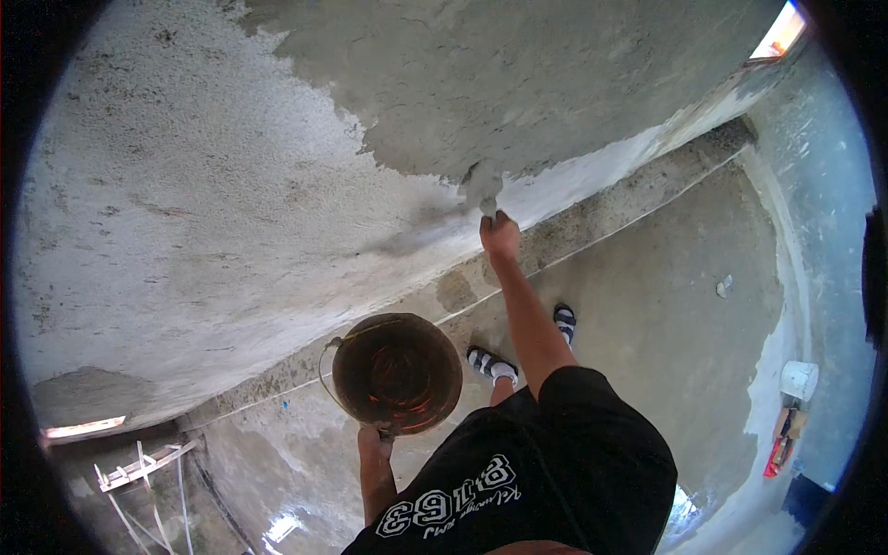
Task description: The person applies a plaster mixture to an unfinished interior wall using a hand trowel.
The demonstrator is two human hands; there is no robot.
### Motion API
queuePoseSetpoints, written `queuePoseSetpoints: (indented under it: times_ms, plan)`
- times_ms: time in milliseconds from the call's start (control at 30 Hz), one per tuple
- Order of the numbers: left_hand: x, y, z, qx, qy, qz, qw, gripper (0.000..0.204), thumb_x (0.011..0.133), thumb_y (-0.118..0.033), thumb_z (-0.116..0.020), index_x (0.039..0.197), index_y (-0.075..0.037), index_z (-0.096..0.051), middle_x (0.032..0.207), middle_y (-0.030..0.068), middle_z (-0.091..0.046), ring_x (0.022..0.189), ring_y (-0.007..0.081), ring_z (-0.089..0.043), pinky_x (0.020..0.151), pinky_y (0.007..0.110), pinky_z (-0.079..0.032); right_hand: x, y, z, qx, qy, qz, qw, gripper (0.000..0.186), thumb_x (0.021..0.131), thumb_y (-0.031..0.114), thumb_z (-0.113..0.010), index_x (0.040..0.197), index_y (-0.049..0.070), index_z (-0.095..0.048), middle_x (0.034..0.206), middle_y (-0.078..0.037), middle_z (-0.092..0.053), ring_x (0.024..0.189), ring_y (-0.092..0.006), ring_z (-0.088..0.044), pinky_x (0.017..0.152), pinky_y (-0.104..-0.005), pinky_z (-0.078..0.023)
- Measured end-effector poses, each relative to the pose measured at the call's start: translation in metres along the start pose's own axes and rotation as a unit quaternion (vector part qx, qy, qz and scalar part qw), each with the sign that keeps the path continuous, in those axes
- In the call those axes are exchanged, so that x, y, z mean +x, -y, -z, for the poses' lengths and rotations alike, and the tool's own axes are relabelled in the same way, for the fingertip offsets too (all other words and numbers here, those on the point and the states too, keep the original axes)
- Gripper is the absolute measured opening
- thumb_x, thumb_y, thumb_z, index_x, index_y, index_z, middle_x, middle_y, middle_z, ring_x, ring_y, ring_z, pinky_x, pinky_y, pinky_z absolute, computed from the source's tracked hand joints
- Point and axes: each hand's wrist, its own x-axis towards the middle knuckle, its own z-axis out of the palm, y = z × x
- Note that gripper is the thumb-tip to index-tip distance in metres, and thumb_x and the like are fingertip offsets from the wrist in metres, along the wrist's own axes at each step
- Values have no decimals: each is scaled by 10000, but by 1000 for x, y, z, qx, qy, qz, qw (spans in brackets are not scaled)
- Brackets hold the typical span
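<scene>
My right hand (500, 236) is closed round the handle of a trowel (482, 188), whose blade is smeared with grey plaster. The blade lies against the wall at the lower edge of a wet grey plaster coat (444, 83). Down to the left, my left hand (375, 440) grips the near rim of a round bucket (344, 379), its thumb side against the edge. The bucket is tilted so its dark inside shows, with reddish streaks low down; how much it holds I cannot tell. Its wire handle (323, 370) hangs out to the left.
Rough whitish wall (185, 185) spreads left of the grey coat. A low ledge (629, 199) runs along the wall's foot. My sandalled feet (487, 359) stand on the concrete floor (647, 296). A wooden trestle (148, 470) is lower left; a white container (798, 380) stands at right.
</scene>
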Motion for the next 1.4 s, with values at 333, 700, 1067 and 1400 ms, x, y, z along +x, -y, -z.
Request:
queuePoseSetpoints:
  times_ms: [333,700,1067,1400]
  plan:
    - [-10,-1,-7,20,-49,25,998,210,676,88,-480,859,-12,-503,763,68,-501,639,190,-510,549,313,-486,-39,-43,23,-153,92,-107,978,277,758,300,-578,771,33,-649,748,-228,-625,737,-409,-615,658,-492,-494]
    - [-3,11,-1,37,-49,38,997,245,681,85,-507,900,-24,-507,793,73,-533,657,201,-547,570,332,-519,-32,55,-16,1,142,22,990,303,776,304,-552,763,4,-598,716,-234,-609,704,-447,-584,638,-478,-482]
    - [8,20,25,16,-31,35,999,259,701,75,-486,948,6,-519,811,108,-551,707,239,-574,616,368,-530,29,71,24,244,-35,-8,969,184,766,176,-587,727,-3,-591,666,-234,-594,662,-418,-592,554,-447,-455]
    - [15,13,17,39,-44,39,998,208,684,86,-501,867,-14,-495,761,95,-527,635,214,-538,519,316,-459,-18,39,50,-148,168,98,970,290,751,304,-597,813,21,-620,758,-228,-623,751,-387,-613,680,-470,-505]
